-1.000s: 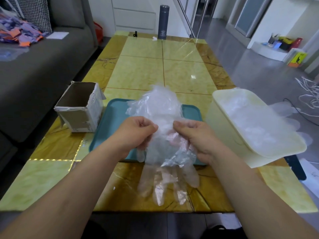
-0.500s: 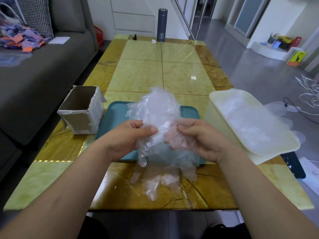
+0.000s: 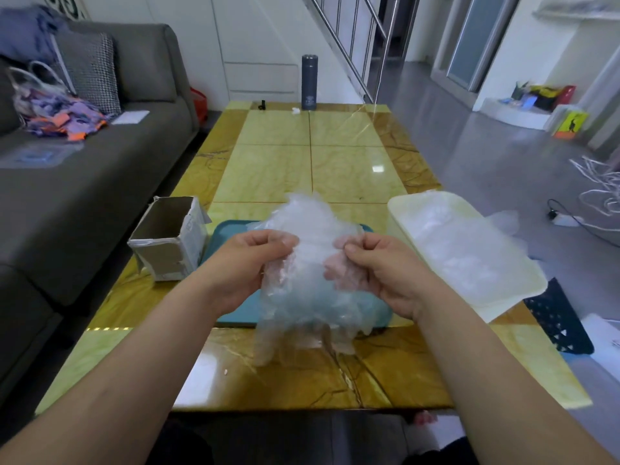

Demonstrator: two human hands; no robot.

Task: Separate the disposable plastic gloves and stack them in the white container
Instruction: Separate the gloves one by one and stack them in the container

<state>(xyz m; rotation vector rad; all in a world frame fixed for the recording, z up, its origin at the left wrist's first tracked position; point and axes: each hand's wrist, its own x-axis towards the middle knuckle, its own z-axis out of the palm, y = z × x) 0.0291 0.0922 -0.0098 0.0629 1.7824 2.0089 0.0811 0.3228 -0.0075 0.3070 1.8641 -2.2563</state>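
A crumpled bundle of clear plastic gloves [image 3: 307,297] hangs between my hands above the teal tray [image 3: 231,313], its glove fingers dangling toward the table's near edge. My left hand [image 3: 248,266] pinches the bundle's left side between thumb and fingers. On the right side, my right hand [image 3: 372,266] pinches it too, some fingers showing through the film. The white container [image 3: 469,297] stands at the right edge of the table, tilted, with several clear gloves lying flat inside; some hang over its far rim.
An open cardboard box [image 3: 171,243] stands left of the tray. A dark flask [image 3: 309,82] is at the table's far end. A grey sofa runs along the left. A dark patterned item [image 3: 557,327] and white cables lie on the floor at right.
Both hands have lifted the glove bundle a little higher and drawn slightly apart; the dangling glove fingers have risen off the table's near edge.
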